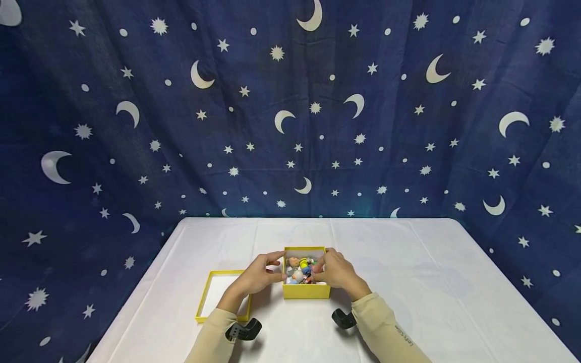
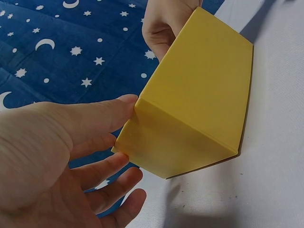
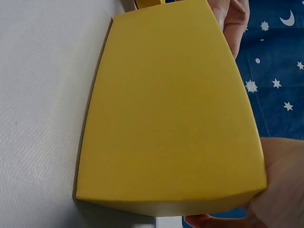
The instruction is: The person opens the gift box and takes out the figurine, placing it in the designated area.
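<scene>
A yellow box [image 1: 306,291] without its cover stands on the table in the head view, with several small toy figures [image 1: 298,275] inside. One toy figure is yellow and blue [image 1: 305,265]. My left hand [image 1: 259,275] is at the box's left side; its thumb and a fingertip touch the rim, the other fingers spread loosely in the left wrist view. My right hand [image 1: 337,271] reaches over the right wall, fingers down among the toys. What its fingertips pinch, if anything, is hidden. In the right wrist view the box's yellow wall [image 3: 166,109] covers most of them.
A shallow yellow-edged box lid [image 1: 218,292], white inside, lies face up left of the box, partly behind my left forearm. A white cloth [image 1: 408,282] covers the table. Behind it hangs a dark blue curtain [image 1: 254,191] with moons and stars.
</scene>
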Tool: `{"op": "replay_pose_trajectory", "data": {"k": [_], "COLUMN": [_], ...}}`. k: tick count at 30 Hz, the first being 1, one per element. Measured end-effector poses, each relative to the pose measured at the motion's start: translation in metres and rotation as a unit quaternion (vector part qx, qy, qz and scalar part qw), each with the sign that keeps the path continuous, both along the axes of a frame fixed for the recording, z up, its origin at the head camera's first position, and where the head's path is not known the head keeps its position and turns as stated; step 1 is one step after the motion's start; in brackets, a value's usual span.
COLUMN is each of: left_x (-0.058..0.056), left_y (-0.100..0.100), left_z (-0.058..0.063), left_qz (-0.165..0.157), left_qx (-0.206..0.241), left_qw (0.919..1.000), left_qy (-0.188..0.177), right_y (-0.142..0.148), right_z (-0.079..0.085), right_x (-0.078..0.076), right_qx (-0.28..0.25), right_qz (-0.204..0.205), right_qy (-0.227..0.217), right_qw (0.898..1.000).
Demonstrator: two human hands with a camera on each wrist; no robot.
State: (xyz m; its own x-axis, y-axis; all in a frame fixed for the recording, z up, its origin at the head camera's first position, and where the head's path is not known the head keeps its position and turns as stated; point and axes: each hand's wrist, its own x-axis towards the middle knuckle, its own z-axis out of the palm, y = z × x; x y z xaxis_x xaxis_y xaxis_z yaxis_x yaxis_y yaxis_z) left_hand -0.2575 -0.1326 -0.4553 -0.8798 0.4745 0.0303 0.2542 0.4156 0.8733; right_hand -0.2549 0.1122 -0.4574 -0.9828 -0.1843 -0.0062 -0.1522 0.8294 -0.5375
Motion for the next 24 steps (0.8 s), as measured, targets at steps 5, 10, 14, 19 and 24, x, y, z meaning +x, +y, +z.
{"op": "replay_pose_trajectory", "data": {"k": [5,10,14,19,24], "left_x": [0.0011,0.0001,-0.0014,-0.0012,-0.0002], "left_y": [0.0004,0.0004,0.0002,-0.0004,0.0001], "left_z": [0.0,0.0001,-0.0005,-0.0005,-0.0002], "left_qz": [0.001,0.0,0.001,-0.001,0.004], "left_qx": [0.0,-0.003,-0.005,-0.008,-0.008], "left_qw": [1.0,1.0,1.0,1.0,1.0], "left_qy": [-0.001,0.002,0.002,0.005,0.0], "right_y": [0.0012,0.0014,0.001,0.002,0.0038], "right_z": [-0.0016,-0.0007,0.0003,-0.0005,-0.0016], "right_x": [-0.0004,-0.0012,-0.0023,-0.0035,-0.004], "right_qx": [-0.02,-0.042,-0.056,-0.077,-0.112], "right_qz": [0.011,0.017,0.018,0.021,0.018], "right_qy": [-0.015,-0.022,-0.024,-0.013,-0.001], "right_qw": [1.0,0.999,0.998,0.997,0.994]}}
